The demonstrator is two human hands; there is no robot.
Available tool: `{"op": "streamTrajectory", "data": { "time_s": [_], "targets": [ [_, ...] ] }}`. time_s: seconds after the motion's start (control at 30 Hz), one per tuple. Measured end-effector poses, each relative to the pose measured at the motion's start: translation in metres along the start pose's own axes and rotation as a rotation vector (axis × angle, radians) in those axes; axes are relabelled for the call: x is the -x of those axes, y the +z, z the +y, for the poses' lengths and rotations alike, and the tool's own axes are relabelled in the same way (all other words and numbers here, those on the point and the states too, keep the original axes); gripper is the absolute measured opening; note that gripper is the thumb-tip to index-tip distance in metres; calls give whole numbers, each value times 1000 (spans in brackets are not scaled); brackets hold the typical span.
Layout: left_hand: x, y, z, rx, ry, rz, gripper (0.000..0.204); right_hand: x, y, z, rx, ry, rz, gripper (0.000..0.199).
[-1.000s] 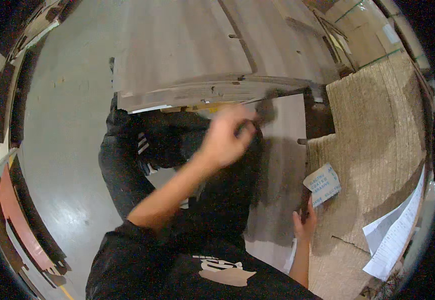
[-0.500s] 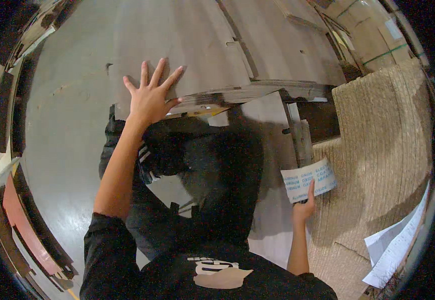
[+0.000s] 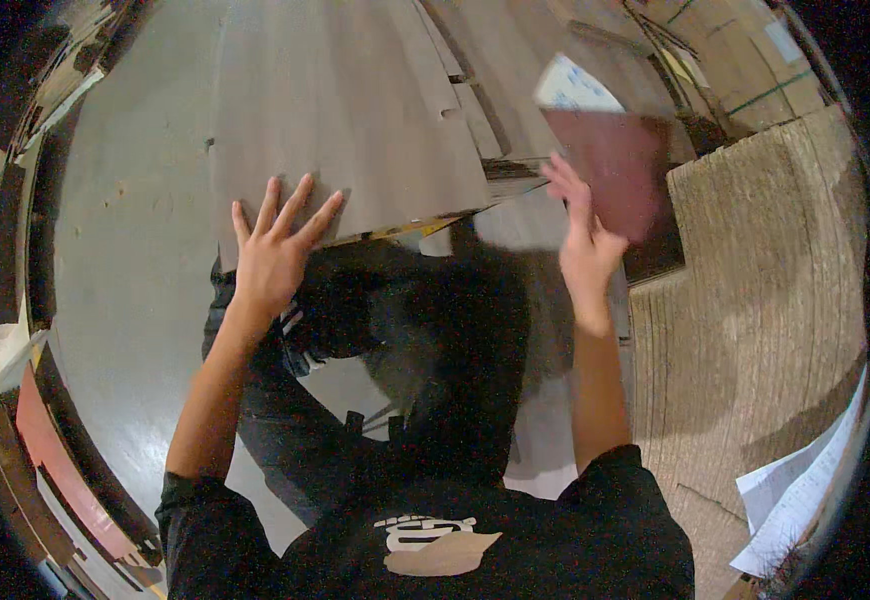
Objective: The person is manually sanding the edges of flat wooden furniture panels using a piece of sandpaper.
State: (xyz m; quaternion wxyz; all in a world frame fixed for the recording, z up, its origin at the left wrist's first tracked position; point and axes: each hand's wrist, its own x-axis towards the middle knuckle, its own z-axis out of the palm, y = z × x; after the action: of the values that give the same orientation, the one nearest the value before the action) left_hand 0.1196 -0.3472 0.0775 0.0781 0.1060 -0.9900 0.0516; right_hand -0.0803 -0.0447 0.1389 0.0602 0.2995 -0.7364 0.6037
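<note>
My left hand (image 3: pixel 273 255) lies flat with fingers spread on the near edge of a greyish-brown wooden board (image 3: pixel 345 110), which rests on a stack of similar boards. On the right, my right hand (image 3: pixel 587 245) is lifted beside the stack. It grips a sheet of sandpaper (image 3: pixel 610 165) at its near edge by the thumb, while the other fingers stretch forward. The sheet's reddish-brown grit side shows, and its far corner folds over to a white printed backing. Motion blurs the sheet and the right fingers slightly.
Tall stacks of thin, rough-edged panels (image 3: pixel 755 260) stand at my right. White paper sheets (image 3: pixel 800 490) lie at the lower right, and strapped cartons (image 3: pixel 745 60) sit at the far right. Along the left are more boards and a pinkish-red panel (image 3: pixel 65 460) beside the grey floor (image 3: pixel 120 270).
My left hand and the top board have shifted nearer and slightly left. The right hand has risen forward with the sandpaper, which has turned from its printed backing to its reddish-brown side.
</note>
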Motion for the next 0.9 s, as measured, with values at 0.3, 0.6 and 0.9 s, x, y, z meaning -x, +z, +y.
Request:
{"op": "streamTrajectory", "data": {
  "time_s": [0.3, 0.6, 0.9],
  "targets": [
    [86, -20, -9, 114, 0, -41, 63, 7, 111, 25, 566, -602, -673, 61],
    [135, -19, -75, 61, -22, 16, 46, 2, -20, 44, 619, 217, -218, 32],
    [80, -45, -128, 567, 23, -256, 95, 35, 92, 8, 481, -263, -580, 59]
  ]
}}
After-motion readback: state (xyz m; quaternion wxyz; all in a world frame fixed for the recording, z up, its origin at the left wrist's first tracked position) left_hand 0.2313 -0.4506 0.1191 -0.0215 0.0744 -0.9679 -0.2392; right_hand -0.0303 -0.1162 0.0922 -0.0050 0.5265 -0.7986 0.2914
